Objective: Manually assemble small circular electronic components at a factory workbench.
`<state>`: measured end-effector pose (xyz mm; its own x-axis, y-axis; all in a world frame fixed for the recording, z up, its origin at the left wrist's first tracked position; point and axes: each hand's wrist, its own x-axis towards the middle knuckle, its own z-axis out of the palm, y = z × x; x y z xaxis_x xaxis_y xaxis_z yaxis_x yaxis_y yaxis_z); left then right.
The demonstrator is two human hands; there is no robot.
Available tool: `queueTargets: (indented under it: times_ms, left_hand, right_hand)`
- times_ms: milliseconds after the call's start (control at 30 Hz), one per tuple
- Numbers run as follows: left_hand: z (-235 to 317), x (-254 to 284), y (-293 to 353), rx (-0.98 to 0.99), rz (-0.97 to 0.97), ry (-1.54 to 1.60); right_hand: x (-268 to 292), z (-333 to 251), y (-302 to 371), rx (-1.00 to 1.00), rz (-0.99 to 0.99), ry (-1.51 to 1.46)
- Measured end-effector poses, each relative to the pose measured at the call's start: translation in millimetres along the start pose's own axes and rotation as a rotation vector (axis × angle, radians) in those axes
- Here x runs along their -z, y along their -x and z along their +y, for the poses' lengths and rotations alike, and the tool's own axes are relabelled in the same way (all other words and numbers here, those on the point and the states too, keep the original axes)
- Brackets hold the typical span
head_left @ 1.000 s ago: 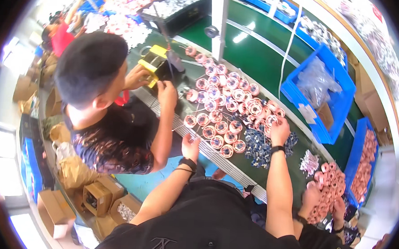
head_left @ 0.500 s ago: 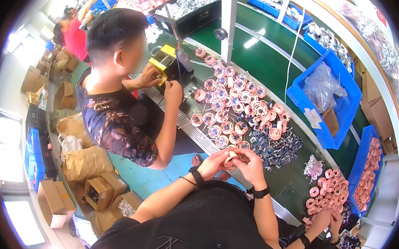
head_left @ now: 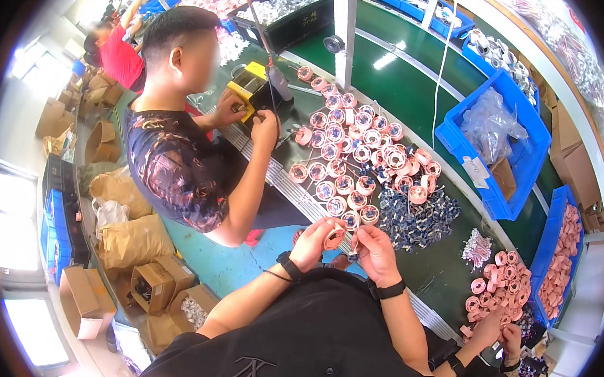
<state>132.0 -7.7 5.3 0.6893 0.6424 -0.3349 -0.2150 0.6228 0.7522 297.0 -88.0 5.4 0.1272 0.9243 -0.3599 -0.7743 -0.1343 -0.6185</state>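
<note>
1. Dark green worktop [head_left: 434, 274] runs slantwise past the person, edged by a pale metal strip; clock directions below are read from the two hands in the picture
2. Left hand [head_left: 313, 245]: fingers curled closely around one pink ring [head_left: 335, 239], held just off the near edge at the centre of the dial, perhaps so it sits in good view
3. Right hand [head_left: 375, 252]: thumb and fingers pinched narrow just beside the ring, seemingly on a small dark piece [head_left: 354, 255], too small to make out; a fingertip hold probably suits something so slight
4. At 12 o'clock, many pink rings with dark middles [head_left: 361, 155] crowd together, mostly flat, likely because they are stable that way
5. At 2 o'clock, a heap of dark blue parts [head_left: 416, 218] lies loose near the right hand, a placing that seems to favour short reaches
6. At 3 o'clock sits a pale bundle [head_left: 477, 247]; just past it, more pink rings [head_left: 502, 288] lie piled by a co-worker's hands [head_left: 489, 328]
7. At 11 o'clock, another co-worker [head_left: 174, 158] has both hands at a yellow device [head_left: 247, 93], apparently steadying it
</note>
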Motion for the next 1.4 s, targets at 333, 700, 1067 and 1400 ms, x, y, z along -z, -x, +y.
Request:
queueTargets:
  times_ms: [333,700,1067,1400]
  left_hand:
    - [33,-28,17,0.193,0.064,0.283]
    - [26,-33,18,0.236,0.088,0.183]
    - [36,-37,21,0.064,0.159,0.24]
    - [36,-46,16,-0.141,0.023,0.361]
  right_hand:
    - [-58,-34,26,0.796,-0.018,1.215]
    - [-52,-28,27,0.903,-0.032,1.387]
    - [-46,-39,29,0.781,0.089,1.245]
    - [-45,-28,24,0.156,0.011,0.389]
